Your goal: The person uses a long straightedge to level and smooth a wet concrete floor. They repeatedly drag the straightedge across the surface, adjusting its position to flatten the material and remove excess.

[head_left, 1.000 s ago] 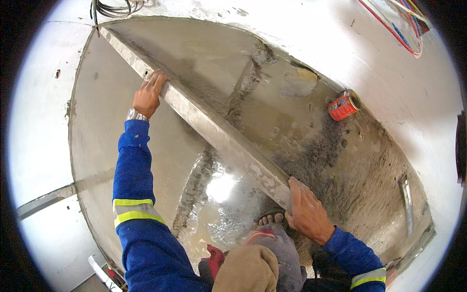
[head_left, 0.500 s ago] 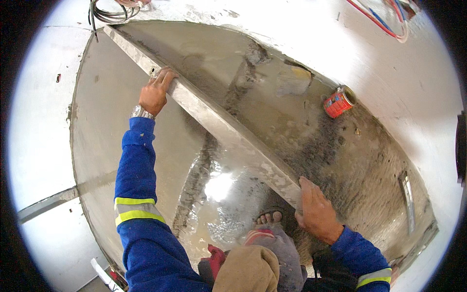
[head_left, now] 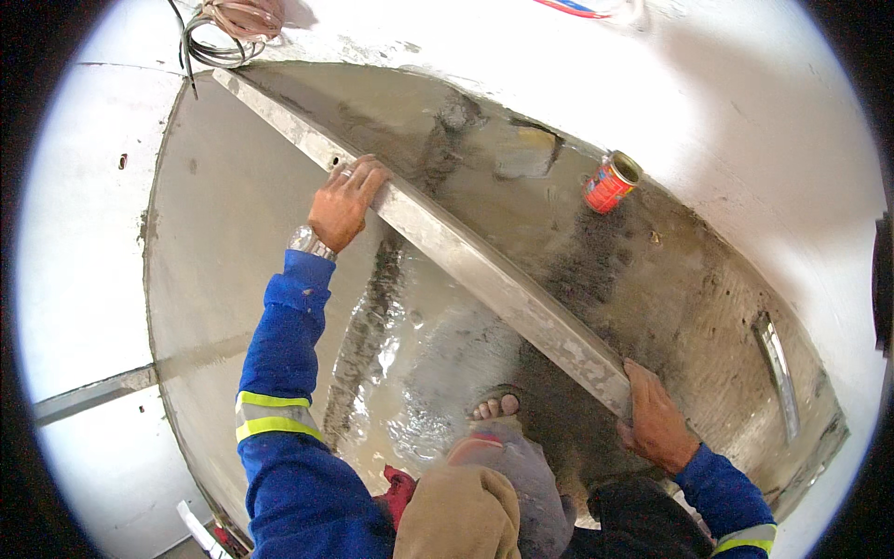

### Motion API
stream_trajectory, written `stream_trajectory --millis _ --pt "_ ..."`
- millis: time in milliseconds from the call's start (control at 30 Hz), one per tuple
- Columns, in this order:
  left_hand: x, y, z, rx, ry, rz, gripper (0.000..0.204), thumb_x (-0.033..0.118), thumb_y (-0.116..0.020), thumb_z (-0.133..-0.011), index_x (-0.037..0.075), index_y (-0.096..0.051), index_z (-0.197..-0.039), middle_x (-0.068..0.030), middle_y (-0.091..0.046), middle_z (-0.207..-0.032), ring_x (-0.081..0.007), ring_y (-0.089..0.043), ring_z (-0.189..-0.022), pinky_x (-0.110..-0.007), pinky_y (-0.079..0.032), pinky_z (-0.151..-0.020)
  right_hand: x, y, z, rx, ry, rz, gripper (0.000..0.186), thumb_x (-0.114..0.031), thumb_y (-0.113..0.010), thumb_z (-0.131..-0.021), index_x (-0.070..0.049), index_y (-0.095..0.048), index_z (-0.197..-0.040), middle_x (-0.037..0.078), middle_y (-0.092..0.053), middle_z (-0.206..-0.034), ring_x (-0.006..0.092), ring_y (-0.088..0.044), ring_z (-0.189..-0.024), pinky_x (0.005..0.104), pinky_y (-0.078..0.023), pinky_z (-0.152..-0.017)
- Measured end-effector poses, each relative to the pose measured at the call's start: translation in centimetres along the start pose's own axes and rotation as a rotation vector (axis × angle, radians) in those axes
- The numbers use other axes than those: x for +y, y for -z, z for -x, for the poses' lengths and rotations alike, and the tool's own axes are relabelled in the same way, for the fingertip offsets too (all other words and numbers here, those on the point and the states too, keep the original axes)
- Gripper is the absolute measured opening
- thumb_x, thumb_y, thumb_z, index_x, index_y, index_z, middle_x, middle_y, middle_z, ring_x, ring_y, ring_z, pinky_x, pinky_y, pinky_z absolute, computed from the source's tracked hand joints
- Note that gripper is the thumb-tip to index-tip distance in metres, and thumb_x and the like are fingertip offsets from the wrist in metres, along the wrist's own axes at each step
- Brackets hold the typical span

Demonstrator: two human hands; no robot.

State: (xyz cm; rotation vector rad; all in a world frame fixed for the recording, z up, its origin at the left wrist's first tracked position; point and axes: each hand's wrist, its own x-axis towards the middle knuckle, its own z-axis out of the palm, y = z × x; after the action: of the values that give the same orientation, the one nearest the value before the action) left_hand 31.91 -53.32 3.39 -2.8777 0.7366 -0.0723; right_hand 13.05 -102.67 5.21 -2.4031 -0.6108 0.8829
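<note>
A long, mortar-smeared straightedge [head_left: 484,270] lies diagonally across the wet grey screed floor [head_left: 223,279], from the far left wall corner down to the near right. My left hand [head_left: 346,200], with a metal watch on its wrist, is closed over the bar's upper part, beside a small hole in it. At the bar's near right end, my right hand [head_left: 656,419] is wrapped round the tip. Glossy wet cement [head_left: 419,391] lies on the near side of the bar, with a dark rough strip [head_left: 358,345] running through it.
A red tin can [head_left: 611,182] stands on the floor near the right wall. Coiled cables [head_left: 237,23] are at the far left corner. A metal strip [head_left: 778,373] lies at the right. My bare foot [head_left: 496,406] is on the floor below the bar. White walls surround the floor.
Both hands and the straightedge have shifted right in the picture, the near end also lower. My left hand now sits just past the hole. The view has moved somewhat too.
</note>
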Motion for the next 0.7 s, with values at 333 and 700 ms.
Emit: stream_trajectory --millis 333,700 --pt "11.1 2.1 -1.3 0.002 -0.160 -0.031 0.050 0.002 -0.060 -0.072 0.013 -0.054 -0.120 -0.0081 -0.056 -0.128 -0.0243 -0.052 -0.122 -0.047 -0.039 -0.105 9.0 -1.4 10.8 -0.032 -0.104 -0.010 0.088 -0.010 -0.074 -0.068 0.003 -0.024 -0.140 0.026 -0.037 -0.142 0.0429 -0.040 -0.129 0.0432 -0.037 -0.107" --pt "24.6 4.6 -3.0 0.074 -0.449 0.138 0.044 0.012 -0.058 -0.078 0.012 -0.056 -0.122 -0.0053 -0.059 -0.119 -0.0230 -0.055 -0.116 -0.052 -0.036 -0.104 15.7 -2.6 24.4 0.047 -0.362 0.044 0.080 -0.004 -0.070 -0.064 0.001 -0.034 -0.136 0.026 -0.044 -0.136 0.0437 -0.043 -0.125 0.0450 -0.035 -0.106"
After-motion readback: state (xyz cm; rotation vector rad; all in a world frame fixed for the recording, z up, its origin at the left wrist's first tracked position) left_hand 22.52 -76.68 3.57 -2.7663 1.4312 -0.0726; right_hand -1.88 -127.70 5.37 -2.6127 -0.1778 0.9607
